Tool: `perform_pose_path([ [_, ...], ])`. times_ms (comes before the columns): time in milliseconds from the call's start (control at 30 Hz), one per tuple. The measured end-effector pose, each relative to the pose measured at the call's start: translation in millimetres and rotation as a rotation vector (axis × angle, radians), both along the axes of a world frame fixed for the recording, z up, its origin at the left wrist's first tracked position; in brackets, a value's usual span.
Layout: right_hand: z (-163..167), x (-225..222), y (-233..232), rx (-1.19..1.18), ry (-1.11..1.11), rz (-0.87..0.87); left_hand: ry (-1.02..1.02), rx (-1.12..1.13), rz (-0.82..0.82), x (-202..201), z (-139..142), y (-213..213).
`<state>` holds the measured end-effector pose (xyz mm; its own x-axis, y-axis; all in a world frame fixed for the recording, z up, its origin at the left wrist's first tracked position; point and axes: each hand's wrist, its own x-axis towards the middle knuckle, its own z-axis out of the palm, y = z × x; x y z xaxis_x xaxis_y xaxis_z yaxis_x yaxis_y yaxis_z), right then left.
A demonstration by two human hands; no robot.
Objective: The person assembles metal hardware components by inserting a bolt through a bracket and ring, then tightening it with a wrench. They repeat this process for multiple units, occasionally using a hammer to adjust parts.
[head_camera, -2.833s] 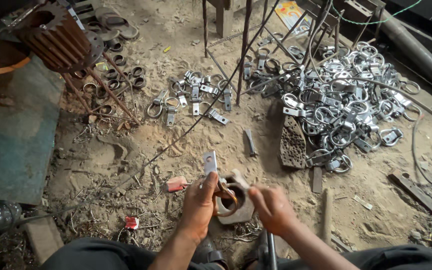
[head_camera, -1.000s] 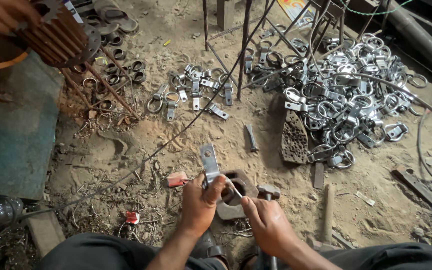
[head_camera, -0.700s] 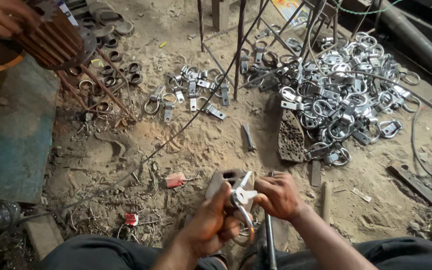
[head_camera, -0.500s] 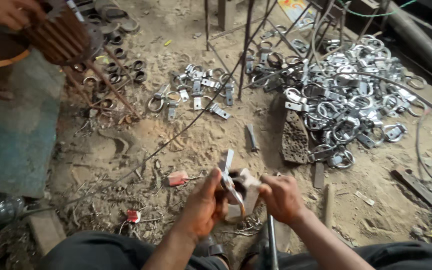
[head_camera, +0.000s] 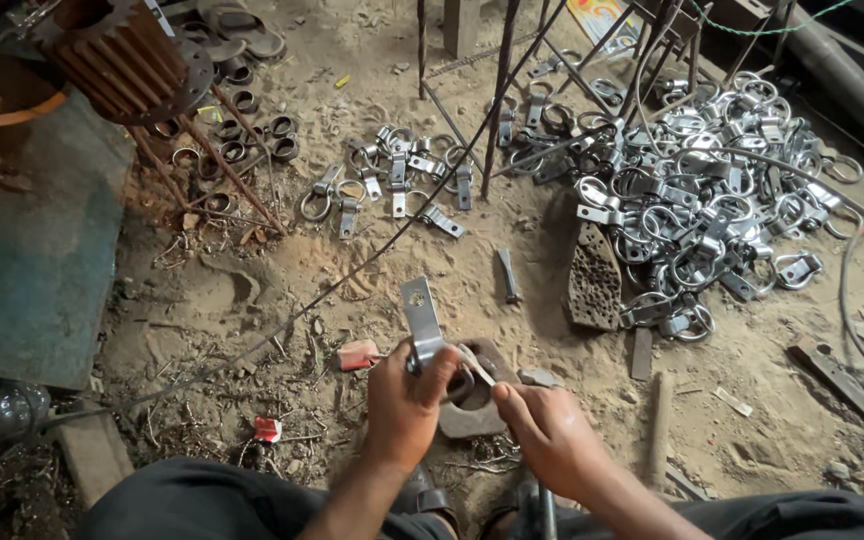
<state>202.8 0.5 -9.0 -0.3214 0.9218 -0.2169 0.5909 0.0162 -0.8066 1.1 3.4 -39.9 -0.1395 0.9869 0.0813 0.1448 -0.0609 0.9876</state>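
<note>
- Small red flat packet (head_camera: 357, 354) is lying on the sandy floor (head_camera: 252, 290) just left of the hands; a smaller red scrap (head_camera: 268, 429) is sitting nearer the knee. Colourful printed sheet (head_camera: 602, 20) is showing at top edge, partly hidden.
- Counting: 2 hands, 1 strap being held, 1 block. Big heap of shiny steel ring clamps (head_camera: 712, 200) upper right, too many to count; smaller scatter, approx. a dozen, centre top (head_camera: 392, 180).
- Left hand (head_camera: 407, 400) is gripping a flat grey metal strap with a hole near its top (head_camera: 420, 318), fingers closed round its lower end; strap is standing nearly upright, tilted slightly left, over a rusty hollow iron block (head_camera: 472, 400).
- Right hand (head_camera: 552, 435) is resting beside the block, fingers curled; can't tell if holding anything.
</note>
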Motion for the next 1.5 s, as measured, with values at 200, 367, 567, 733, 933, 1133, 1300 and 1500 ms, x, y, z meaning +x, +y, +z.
perform_pose_path([
  [200,9.2,-2.4,-7.6,-0.06,0.004,-0.001,0.4,0.054,0.066,-3.2,7.1,-0.9],
  [367,-2.9,1.9,-5.7,0.034,-0.096,0.008,-0.112,-0.195,-0.097,-3.0,4.0,1.8],
  [567,-31.0,10.2,12.4,0.201,-0.306,0.071,-0.619,-0.422,-0.212,3.9,14.5,1.5],
  [733,-45.5,38.6,33.0,0.803,0.002,0.326,-0.897,-0.631,-0.414,3.5,28.6,-18.4],
  [933,-55.5,31.5,34.4,0.678,-0.014,0.191,-0.782,-0.576,-0.276,5.6,19.7,-10.0],
  [1133,-42.3,7.7,11.4,0.184,0.022,0.027,-0.446,-0.251,-0.072,-4.8,4.9,4.1],
  [1300,-25.5,-7.4,-10.8,-0.013,0.161,-0.12,-0.171,-0.062,-0.077,-2.2,2.3,1.5],
  [1500,-8.9,-3.0,-11.1,-0.248,0.213,-0.065,0.205,0.121,0.047,-1.0,11.8,-4.2],
])
